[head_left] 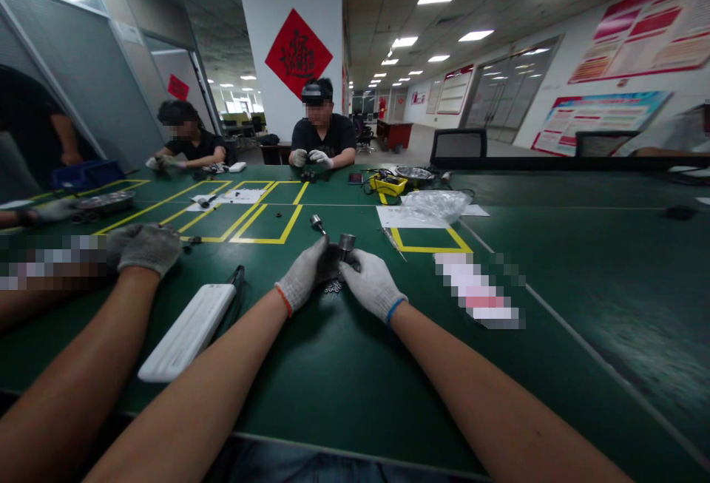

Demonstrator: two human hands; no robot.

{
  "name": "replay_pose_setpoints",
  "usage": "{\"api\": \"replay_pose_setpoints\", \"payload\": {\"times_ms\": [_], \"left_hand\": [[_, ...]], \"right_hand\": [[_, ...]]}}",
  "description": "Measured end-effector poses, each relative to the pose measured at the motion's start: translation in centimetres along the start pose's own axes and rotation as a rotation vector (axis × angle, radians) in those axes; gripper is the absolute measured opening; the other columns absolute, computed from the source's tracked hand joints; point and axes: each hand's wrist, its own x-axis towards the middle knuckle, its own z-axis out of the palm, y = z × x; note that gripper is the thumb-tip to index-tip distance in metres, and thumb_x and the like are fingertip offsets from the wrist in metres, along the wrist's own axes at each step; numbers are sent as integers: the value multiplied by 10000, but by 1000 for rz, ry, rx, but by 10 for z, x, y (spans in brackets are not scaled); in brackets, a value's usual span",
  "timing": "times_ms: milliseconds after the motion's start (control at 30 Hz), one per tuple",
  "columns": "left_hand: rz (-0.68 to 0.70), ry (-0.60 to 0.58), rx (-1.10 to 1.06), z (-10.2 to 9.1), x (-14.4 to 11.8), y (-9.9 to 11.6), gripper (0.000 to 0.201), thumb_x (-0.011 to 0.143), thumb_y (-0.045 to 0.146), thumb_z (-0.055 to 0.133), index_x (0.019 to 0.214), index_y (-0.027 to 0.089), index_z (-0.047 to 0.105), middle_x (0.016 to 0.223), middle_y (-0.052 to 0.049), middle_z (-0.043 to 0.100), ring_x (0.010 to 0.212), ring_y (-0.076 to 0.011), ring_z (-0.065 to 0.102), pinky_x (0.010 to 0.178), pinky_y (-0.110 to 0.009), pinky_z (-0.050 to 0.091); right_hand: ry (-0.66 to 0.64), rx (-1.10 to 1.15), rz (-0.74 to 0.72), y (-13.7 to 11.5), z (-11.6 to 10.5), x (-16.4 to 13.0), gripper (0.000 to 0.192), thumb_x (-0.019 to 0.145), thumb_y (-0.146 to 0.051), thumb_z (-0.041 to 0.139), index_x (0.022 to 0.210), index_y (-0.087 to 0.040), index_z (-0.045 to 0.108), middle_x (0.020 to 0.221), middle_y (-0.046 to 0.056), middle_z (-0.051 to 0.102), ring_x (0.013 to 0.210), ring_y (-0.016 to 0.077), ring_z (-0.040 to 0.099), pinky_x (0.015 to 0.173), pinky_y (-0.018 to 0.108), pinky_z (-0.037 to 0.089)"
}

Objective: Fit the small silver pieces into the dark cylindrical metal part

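Observation:
Both my hands wear pale knitted gloves and come together above the table. My right hand (373, 283), with a blue cuff, pinches a short metal cylinder (347, 242) that stands upright between thumb and fingers. Close beside it, my left hand (301, 276), orange-cuffed, has its fingers curled inward toward the same part; whatever they grip is hidden in the dark gap between the gloves. Just beyond the left fingertips is a second metal part with a round head and thin stem (316, 223). Several small metal rings (333, 287) lie on the table below the hands.
On the green table (310, 394), a white power strip (188, 331) lies left of my forearm, near a co-worker's gloved hand (147, 248). A slim pointed tool (393, 245), a plastic bag (435, 207) and a yellow tray (388, 186) lie to the right. Two people work across the table.

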Motion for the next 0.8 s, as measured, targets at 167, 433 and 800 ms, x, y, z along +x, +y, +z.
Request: {"api": "replay_pose_setpoints", "payload": {"times_ms": [167,433,800], "left_hand": [[4,-16,14,2,-1,1,521,863,592,685,1051,112,767,1034,-159,778,1023,-309,721,927,-402,568],[6,5,37,0,0,0,549,838,625,700,1041,119,761,1054,-155,776,988,-291,728,912,-394,575],[-1,-24,28,0,1,-1,571,847,630,683,1059,104,752,1036,-152,775,1008,-293,721,950,-410,561]], "right_hand": [[2,0,9,0,0,0,150,914,-238,633,995,-190,749,1011,82,788,963,230,729,831,296,541],[-9,4,21,-2,-1,-1,158,915,-244,632,1005,-193,750,1022,84,787,971,235,731,843,306,542],[1,41,8,4,3,1,150,906,-241,630,986,-184,743,1003,79,789,946,225,731,820,297,537]]}}
